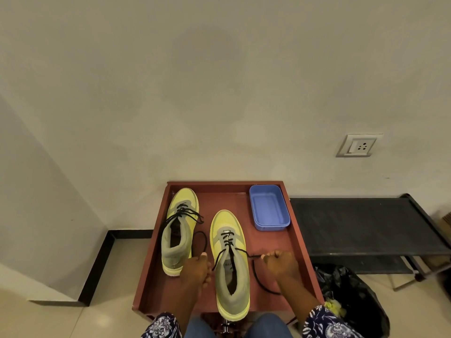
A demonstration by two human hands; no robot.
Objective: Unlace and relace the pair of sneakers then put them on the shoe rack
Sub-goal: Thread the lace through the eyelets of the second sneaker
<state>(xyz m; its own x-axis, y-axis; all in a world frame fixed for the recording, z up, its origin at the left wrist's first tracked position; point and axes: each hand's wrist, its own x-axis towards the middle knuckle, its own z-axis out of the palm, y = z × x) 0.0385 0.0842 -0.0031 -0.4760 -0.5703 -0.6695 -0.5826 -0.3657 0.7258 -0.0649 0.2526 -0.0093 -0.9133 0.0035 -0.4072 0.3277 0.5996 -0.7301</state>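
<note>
Both hands (pixel 238 264) pinched lace ends, drawn outward to tighten the sneaker (pixel 230 262) at the tray's (pixel 299 230) near edge.

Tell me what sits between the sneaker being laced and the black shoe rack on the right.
The red-brown wooden tray's raised right wall stands between the near yellow-and-grey sneaker and the black metal shoe rack. The blue plastic tub sits farther back, off the direct line. The right hand, holding the black lace, is also on that side.
</note>
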